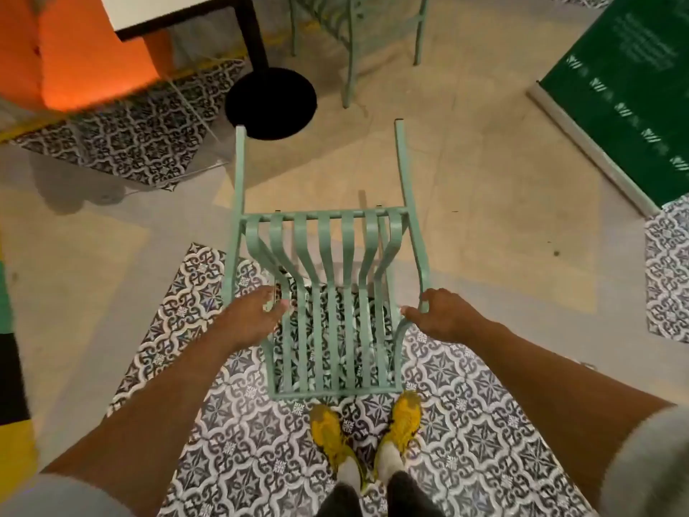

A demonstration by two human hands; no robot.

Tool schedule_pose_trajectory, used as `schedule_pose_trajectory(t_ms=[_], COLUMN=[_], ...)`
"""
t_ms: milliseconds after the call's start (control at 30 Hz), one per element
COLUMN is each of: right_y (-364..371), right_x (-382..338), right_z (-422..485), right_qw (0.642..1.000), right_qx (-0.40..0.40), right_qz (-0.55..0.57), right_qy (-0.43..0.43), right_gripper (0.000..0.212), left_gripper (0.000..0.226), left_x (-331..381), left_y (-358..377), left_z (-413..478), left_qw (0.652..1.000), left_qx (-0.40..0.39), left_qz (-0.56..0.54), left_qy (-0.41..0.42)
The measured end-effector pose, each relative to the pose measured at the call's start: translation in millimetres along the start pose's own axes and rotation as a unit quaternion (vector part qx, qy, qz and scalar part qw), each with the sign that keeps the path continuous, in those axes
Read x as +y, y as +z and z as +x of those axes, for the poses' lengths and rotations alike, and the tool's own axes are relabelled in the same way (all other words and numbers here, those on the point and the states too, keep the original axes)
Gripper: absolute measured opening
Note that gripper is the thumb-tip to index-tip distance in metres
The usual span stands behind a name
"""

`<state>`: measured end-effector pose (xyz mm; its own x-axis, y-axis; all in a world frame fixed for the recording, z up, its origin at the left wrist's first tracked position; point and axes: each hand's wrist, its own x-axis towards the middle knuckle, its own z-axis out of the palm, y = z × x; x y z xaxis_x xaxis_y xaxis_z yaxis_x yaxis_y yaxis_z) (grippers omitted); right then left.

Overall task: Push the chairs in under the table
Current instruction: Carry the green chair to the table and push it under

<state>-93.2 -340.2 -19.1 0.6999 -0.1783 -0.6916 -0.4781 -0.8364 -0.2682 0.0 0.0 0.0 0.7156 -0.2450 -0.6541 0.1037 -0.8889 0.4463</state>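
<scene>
A mint-green metal chair [332,255] with slatted seat and back stands right in front of my feet, its back rail closest to me and its legs pointing toward the table. My left hand [253,315] grips the left side of its frame. My right hand [445,315] grips the right side. The table has a white top [167,13] at the upper left, a black post [253,35] and a round black base [270,102] just beyond the chair's legs. The chair is apart from the table.
A second green chair [354,42] stands beyond the table base at the top. An orange seat [74,54] is at the upper left. A green board with a pale edge [630,87] lies at the right. The floor is beige with patterned tile patches [466,423].
</scene>
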Motion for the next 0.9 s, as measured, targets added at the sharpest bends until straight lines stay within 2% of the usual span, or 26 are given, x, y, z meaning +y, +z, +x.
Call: schedule_pose_trajectory(t_ms=[133, 267, 333, 467, 633, 700, 767, 900], right_y=[19.7, 46.0, 57.4, 76.5, 93.1, 99.4, 106.3, 116.8], right_x=[5.9, 13.7, 17.0, 16.3, 10.0, 11.1, 13.5, 18.8], right_z=[39.7, 74.2, 88.7, 114.5, 142.3, 149.9, 157.8, 171.9], right_qw=[0.998, 0.985, 0.975, 0.957, 0.934, 0.923, 0.91, 0.881], right_qx=[0.015, 0.089, 0.119, 0.155, 0.207, 0.225, 0.244, 0.279], right_qz=[0.045, 0.106, 0.14, 0.188, 0.213, 0.232, 0.26, 0.301], right_qy=[0.05, 0.104, 0.122, 0.156, 0.2, 0.208, 0.214, 0.235], right_gripper=[0.076, 0.072, 0.07, 0.075, 0.08, 0.075, 0.066, 0.045], left_gripper=[0.071, 0.068, 0.073, 0.086, 0.071, 0.066, 0.07, 0.079], left_x=[-28.4, -65.8, -83.1, -112.5, -132.5, -138.9, -147.5, -165.0], left_y=[12.6, 28.8, 36.0, 52.8, 66.5, 70.8, 72.9, 79.4], left_z=[39.9, 79.2, 97.4, 124.9, 148.9, 156.4, 164.2, 174.7], left_qw=[0.996, 0.986, 0.979, 0.96, 0.93, 0.922, 0.911, 0.887], left_qx=[0.056, 0.142, 0.167, 0.199, 0.236, 0.245, 0.255, 0.278], left_qz=[-0.057, -0.048, -0.042, -0.102, -0.183, -0.199, -0.224, -0.314], left_qy=[-0.045, -0.078, -0.107, -0.171, -0.213, -0.224, -0.235, -0.192])
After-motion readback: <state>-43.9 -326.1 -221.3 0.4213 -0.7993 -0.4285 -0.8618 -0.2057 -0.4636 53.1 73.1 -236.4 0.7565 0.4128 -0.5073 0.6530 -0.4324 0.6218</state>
